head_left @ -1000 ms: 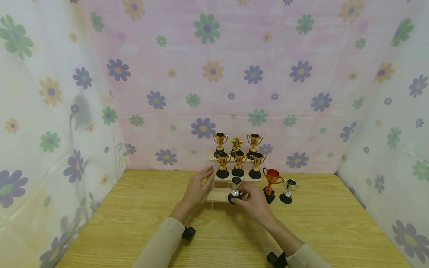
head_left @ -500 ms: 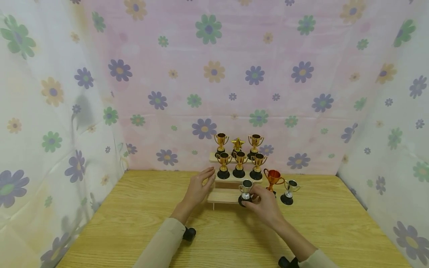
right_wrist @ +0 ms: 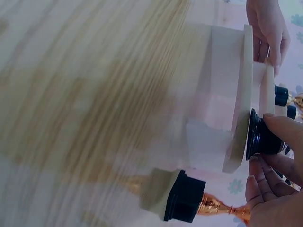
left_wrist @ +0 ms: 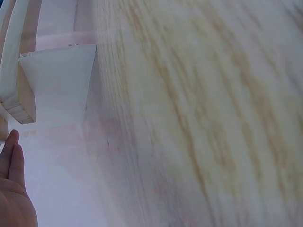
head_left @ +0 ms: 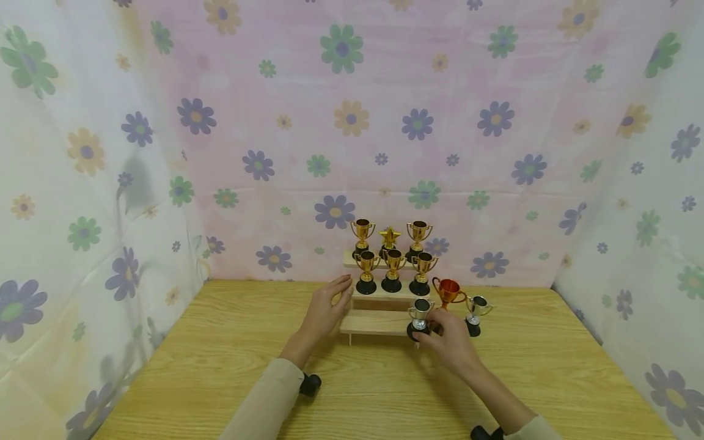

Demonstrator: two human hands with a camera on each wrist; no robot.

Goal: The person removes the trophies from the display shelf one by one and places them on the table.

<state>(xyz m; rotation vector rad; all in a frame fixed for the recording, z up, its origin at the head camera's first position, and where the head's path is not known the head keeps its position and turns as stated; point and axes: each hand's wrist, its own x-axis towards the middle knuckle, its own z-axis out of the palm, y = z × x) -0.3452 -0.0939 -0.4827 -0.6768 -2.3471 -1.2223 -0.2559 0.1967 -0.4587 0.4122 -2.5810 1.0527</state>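
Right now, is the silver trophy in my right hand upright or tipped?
Upright: the silver trophy has its cup facing up and its black base underneath.

I have both arms reaching forward from the near edge of my head view, converging toward the hands. My left hand (head_left: 326, 305) sits farther forward than the other, its fingers (left_wrist: 16, 165) long and nearly straight, and its thumb (head_left: 342, 300) spread off them on the inner side. The left sleeve (head_left: 264, 400) stops close behind that wrist (head_left: 296, 348). My right hand (head_left: 452, 342) turns inward, thumb (right_wrist: 286, 128) and forefinger facing each other in a pinch, the other fingers (right_wrist: 270, 182) bent alongside. Behind it runs a bare forearm (head_left: 497, 394), then the right sleeve (head_left: 533, 429).
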